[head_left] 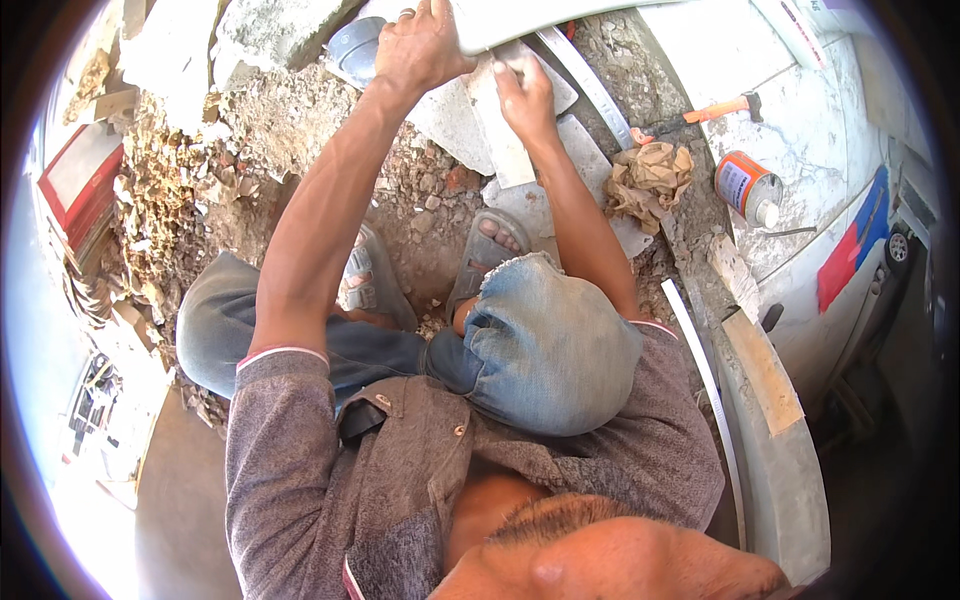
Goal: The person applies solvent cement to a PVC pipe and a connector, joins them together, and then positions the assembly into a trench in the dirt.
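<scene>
At the top of the view a smooth white pipe-like piece [560,12] runs off past the edge. My left hand [425,48] is closed over its left end, fingertips partly cut off by the frame. Beside that hand is a grey round plastic pipe fitting [357,48]; whether it is joined to the white piece I cannot tell. Just below the white piece, my right hand [525,98] has its fingers curled and thumb raised. What it grips, if anything, is hidden. A pale flat strip [508,150] lies beneath it, over grey stone slabs [450,125].
Rubble [420,190] surrounds my sandalled feet. To the right are crumpled brown paper [650,180], an orange-handled hammer [722,108], an orange-and-white can [745,187] and a narrow white strip [700,360]. Broken concrete [275,30] lies upper left, a red-framed panel [82,185] farther left.
</scene>
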Demonstrator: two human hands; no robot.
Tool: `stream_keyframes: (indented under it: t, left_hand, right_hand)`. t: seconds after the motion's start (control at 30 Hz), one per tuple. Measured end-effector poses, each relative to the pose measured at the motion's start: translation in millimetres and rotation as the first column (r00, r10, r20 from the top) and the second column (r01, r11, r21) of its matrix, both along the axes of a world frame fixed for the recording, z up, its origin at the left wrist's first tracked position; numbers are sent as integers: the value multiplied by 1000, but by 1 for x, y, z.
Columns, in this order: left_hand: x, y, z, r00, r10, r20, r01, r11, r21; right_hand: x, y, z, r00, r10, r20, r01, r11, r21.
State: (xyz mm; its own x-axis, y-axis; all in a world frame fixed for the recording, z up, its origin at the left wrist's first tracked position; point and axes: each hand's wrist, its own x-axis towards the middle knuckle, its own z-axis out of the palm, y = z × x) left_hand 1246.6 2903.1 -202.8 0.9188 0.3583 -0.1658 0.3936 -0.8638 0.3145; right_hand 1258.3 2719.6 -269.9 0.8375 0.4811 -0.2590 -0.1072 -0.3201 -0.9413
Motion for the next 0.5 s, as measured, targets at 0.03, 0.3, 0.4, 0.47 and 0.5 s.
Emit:
stream_keyframes:
  t: [0.03,0.3,0.4,0.47,0.5]
  left_hand:
    - [3,1,4,998,-3,-60,3,1000,1]
    - [2,1,-4,999,-5,39,4,999,37]
    - [0,6,0,996,-41,-73,48,995,92]
    - [1,4,3,998,-54,-33,57,991,125]
    - [-1,3,4,998,-59,-20,61,988,141]
  right_hand:
    - [-2,-8,1,999,1,-32,-1,1000,21]
    - [19,24,-2,998,18,57,-15,999,-48]
    - [-1,-4,-2,999,-7,-38,7,1000,14]
    - [-23,-35,1,990,-65,-121,87,979,183]
    - [-17,-33,-1,997,-56,-50,64,978,197]
